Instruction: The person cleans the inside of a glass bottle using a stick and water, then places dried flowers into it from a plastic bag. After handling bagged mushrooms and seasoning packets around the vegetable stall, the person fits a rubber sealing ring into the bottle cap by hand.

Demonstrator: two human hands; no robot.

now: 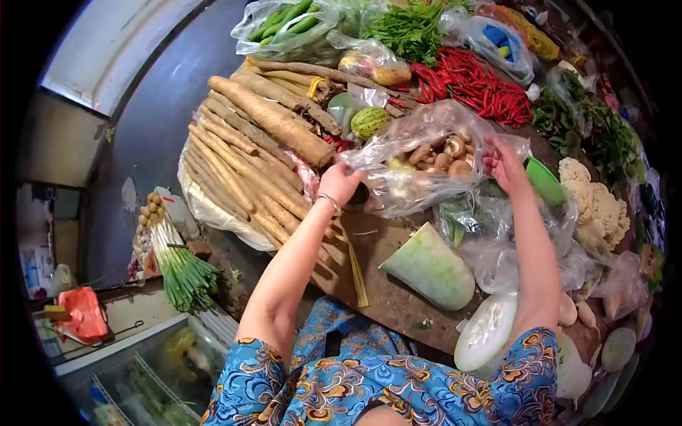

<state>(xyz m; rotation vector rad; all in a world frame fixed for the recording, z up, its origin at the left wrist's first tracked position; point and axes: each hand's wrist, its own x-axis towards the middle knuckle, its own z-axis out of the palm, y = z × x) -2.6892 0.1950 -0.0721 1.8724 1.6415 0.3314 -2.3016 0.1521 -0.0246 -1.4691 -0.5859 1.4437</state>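
A clear plastic bag (398,195) with brown mushrooms (455,153) inside lies on the table, its mouth spread wide. My left hand (341,183) is closed on the bag's left edge, thumb and fingers pinched together; a bracelet circles that wrist. At the bag's right edge, my right hand (503,165) has its fingers curled against the plastic. Just left of the bag, long brown roots (263,113) are piled up. A cut winter melon (433,270) lies nearer to me, below the bag.
Red chillies (483,85), leafy greens (412,32) and bagged green vegetables (284,25) sit at the back. On the right are a green bowl (543,181) and cauliflower (593,199). Spring onions (181,266) lie at left, above a glass-topped case (156,369). Another cut melon (486,334) rests at the front edge.
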